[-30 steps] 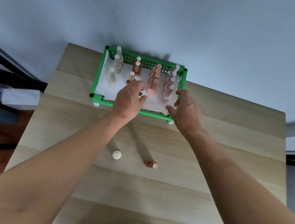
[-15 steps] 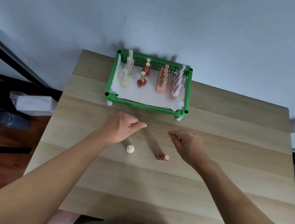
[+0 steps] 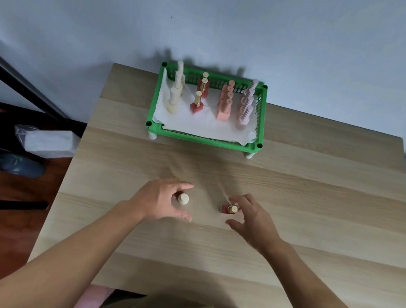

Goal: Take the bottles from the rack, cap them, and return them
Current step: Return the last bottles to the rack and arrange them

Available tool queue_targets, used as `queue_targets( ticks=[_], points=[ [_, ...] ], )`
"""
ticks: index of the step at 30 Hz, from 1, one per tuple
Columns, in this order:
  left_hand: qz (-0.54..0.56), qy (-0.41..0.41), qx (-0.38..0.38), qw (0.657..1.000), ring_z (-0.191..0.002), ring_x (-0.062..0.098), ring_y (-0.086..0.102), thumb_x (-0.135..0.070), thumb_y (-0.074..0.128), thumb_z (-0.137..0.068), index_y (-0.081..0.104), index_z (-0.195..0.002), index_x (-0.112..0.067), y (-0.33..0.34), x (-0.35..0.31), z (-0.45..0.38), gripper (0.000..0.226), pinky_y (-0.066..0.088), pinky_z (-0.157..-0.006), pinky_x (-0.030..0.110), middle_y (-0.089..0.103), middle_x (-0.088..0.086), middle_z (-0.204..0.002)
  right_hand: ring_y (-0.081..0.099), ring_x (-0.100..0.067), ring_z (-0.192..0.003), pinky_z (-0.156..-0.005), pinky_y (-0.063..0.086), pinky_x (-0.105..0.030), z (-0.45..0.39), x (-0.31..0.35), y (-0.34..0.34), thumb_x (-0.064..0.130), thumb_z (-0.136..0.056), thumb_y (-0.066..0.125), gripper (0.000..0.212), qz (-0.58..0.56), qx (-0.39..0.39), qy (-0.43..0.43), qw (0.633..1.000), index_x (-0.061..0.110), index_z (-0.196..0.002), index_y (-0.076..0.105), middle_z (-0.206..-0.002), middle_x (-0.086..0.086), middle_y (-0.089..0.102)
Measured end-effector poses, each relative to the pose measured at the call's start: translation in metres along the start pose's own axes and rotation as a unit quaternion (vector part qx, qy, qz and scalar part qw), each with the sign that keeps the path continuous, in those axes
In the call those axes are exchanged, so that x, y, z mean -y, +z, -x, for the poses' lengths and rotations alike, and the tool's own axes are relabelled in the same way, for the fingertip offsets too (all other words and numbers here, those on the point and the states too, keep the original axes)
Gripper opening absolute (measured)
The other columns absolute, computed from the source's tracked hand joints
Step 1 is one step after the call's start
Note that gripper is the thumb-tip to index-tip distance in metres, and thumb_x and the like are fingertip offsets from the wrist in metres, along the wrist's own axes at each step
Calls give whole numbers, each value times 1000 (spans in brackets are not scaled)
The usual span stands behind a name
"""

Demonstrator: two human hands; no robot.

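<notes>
Left hand [image 3: 159, 201] cups a round cream bottle [image 3: 183, 199], fingers spread, not clamped. Right hand [image 3: 252, 220] likewise open around a square red bottle [image 3: 227, 208] with gold cap. Both on the woodgrain table [image 3: 323, 201]. Hands were nearer the green plastic lattice rack [image 3: 203, 139] half a second ago; now lower.

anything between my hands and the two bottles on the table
Nothing visible. The left hand is open around the cream bottle, and the right hand is open beside the red bottle, on the bare table.
</notes>
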State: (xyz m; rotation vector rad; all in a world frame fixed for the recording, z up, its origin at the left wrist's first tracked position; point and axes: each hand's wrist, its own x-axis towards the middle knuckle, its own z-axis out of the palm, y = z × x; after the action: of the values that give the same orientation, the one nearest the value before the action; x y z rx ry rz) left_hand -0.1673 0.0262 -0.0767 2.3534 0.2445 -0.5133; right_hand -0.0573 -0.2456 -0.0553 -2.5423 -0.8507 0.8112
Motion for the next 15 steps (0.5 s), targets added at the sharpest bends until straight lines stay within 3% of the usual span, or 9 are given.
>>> queue_targets(
  ticks=[4, 7, 10, 15],
  points=[
    [-20, 13, -12, 1000, -108, 7, 60, -61, 80, -65, 56, -131, -37, 2, -4, -6, 74, 48, -94, 28, 63, -16, -121, 61, -16, -101, -79, 52, -34, -2, 5, 7, 32, -81, 79, 53, -5, -29, 16, 999, 24, -129, 58, -120, 4, 59],
    [-29, 18, -32, 999, -99, 10, 61, -43, 82, -74, 63, -117, -30, 3, -5, -8, 50, 46, -84, 25, 65, -15, -111, 62, -18, -97, -75, 52, -35, -5, 10, 9, 29, -81, 78, 34, -14, -49, 18, 999, 24, -112, 65, -109, 5, 61],
    [-9, 14, -45, 999, -88, 9, 60, -36, 83, -74, 64, -100, -27, 0, -5, -7, 33, 45, -77, 24, 67, -15, -98, 63, -15, -89, -70, 53, -35, -8, 13, 8, 29, -83, 77, 18, -17, -54, 15, 998, 27, -98, 67, -101, 9, 61],
    [4, 20, -61, 998, -85, 4, 60, -37, 83, -74, 67, -96, -26, -14, -5, -7, 29, 39, -71, 10, 69, -16, -95, 63, -14, -86, -69, 50, -32, -16, 20, -2, 29, -84, 76, 14, -24, -67, 10, 997, 27, -96, 67, -101, 12, 63]
  ],
)
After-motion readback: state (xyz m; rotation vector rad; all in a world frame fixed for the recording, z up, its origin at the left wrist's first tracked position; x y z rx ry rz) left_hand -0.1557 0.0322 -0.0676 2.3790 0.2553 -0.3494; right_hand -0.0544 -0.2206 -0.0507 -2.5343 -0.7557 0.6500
